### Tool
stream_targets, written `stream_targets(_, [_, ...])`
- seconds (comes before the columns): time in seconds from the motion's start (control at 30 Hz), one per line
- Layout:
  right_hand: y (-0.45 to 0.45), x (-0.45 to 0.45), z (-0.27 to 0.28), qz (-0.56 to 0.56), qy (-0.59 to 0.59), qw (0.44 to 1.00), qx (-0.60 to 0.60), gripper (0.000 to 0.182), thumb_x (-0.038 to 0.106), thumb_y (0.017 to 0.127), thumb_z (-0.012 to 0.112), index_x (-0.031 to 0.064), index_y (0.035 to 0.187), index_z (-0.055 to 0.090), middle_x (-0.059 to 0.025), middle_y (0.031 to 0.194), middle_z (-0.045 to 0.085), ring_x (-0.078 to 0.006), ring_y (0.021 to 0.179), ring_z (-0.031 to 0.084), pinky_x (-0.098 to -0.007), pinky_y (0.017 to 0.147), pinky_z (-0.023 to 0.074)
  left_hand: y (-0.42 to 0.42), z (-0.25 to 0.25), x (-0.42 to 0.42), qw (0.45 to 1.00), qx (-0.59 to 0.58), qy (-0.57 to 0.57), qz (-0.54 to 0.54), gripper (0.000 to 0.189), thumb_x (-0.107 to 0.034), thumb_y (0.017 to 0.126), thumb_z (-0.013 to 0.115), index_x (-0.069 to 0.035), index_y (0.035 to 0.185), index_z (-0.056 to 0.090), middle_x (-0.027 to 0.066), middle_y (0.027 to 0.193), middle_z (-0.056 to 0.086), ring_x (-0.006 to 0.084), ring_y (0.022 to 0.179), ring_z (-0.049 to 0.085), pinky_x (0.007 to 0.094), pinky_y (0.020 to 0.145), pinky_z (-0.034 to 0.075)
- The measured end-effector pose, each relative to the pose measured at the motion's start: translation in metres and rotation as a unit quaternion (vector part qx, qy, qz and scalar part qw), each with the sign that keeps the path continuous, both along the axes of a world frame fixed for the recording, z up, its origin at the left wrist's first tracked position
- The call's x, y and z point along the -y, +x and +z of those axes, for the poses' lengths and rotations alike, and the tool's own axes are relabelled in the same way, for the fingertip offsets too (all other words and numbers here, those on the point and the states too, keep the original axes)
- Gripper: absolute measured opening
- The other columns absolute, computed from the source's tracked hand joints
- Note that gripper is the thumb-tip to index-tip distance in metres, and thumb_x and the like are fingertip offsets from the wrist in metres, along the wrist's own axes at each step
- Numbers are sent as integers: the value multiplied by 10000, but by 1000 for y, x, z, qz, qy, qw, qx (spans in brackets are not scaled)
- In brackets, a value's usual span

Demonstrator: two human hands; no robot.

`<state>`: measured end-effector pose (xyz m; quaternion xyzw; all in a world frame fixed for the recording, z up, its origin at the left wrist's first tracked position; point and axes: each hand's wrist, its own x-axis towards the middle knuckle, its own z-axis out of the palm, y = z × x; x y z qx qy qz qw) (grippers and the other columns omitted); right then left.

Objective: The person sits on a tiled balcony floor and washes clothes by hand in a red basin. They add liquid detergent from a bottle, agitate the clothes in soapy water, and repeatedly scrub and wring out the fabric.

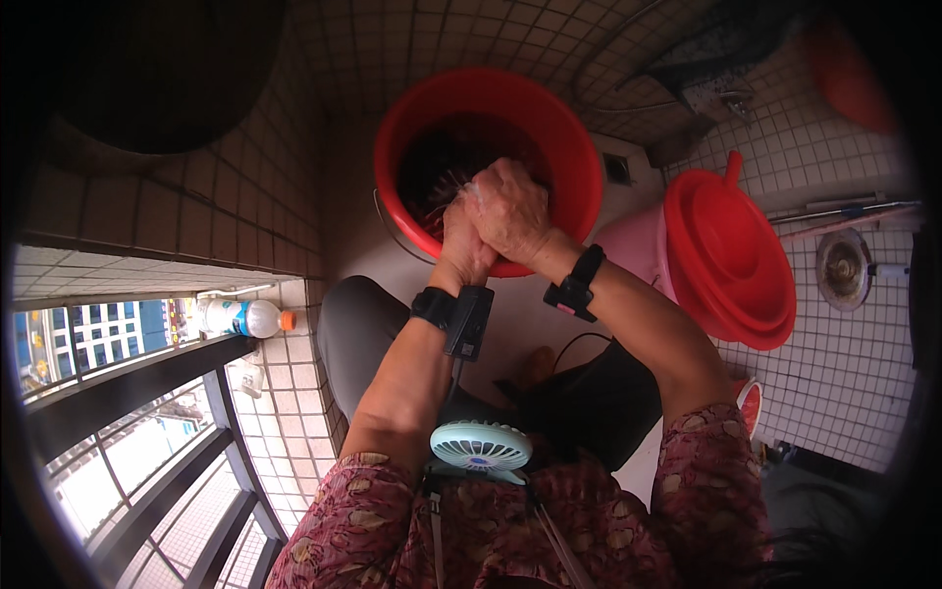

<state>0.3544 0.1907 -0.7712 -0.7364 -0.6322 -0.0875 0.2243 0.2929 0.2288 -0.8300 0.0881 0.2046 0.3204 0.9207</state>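
Note:
My left hand (469,239) and my right hand (513,210) are pressed together above the near side of a red plastic bucket (570,166). The right hand lies partly over the left with its fingers curled. Whitish, suds-like wetness shows where the two meet. Dark wet contents (441,158) fill the bucket's lower part, with reddish strands beside my fingers; whether these are cloth is unclear. Both sets of fingertips are hidden, so anything between them cannot be seen. The bucket's wire handle (394,232) hangs down on its left side.
To the right stands a pink bucket (636,243) with red plastic basins and a red ladle (728,235) on top. A capped plastic bottle (257,318) lies on the left ledge by metal railings (140,368). A small turquoise fan (480,445) hangs at my chest. Tiled walls surround me.

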Motion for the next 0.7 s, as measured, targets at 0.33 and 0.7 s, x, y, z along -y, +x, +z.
stream_targets(0.33, [48, 5, 13, -185, -144, 641, -730, 482, 400, 826, 598, 133, 1207, 471, -73, 1158, 526, -276, 1065, 513, -483, 765, 484, -4, 11, -8, 983, -139, 89, 76, 205, -89, 810, 518, -24, 1002, 542, 78, 958, 579, 208, 878, 556, 335, 763, 483])
stream_targets(0.7, [7, 18, 26, 93, -26, 971, -218, 149, 146, 681, 676, 73, 806, 644, -87, 1090, 559, -278, 975, 534, -388, 846, 467, -5, 29, -16, 983, 70, -140, -100, 595, -635, 835, 423, -76, 985, 561, 113, 960, 594, 272, 896, 568, 364, 736, 506])
